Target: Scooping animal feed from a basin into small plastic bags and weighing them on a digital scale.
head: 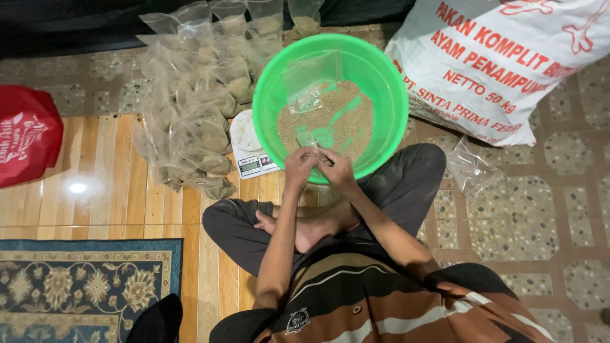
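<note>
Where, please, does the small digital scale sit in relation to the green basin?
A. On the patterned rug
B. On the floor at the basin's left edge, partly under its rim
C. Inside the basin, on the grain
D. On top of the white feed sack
B: the small digital scale lies on the floor, tucked partly under the left rim of the green basin, beside the pile of filled clear bags.

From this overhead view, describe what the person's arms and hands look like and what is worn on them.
Both forearms are bare, with no watch, bracelet or gloves in view. The left hand and right hand are bare too; any rings are too small to tell. Short sleeves belong to a shirt striped in brown, black, orange and white, with a small badge on the chest.
</note>
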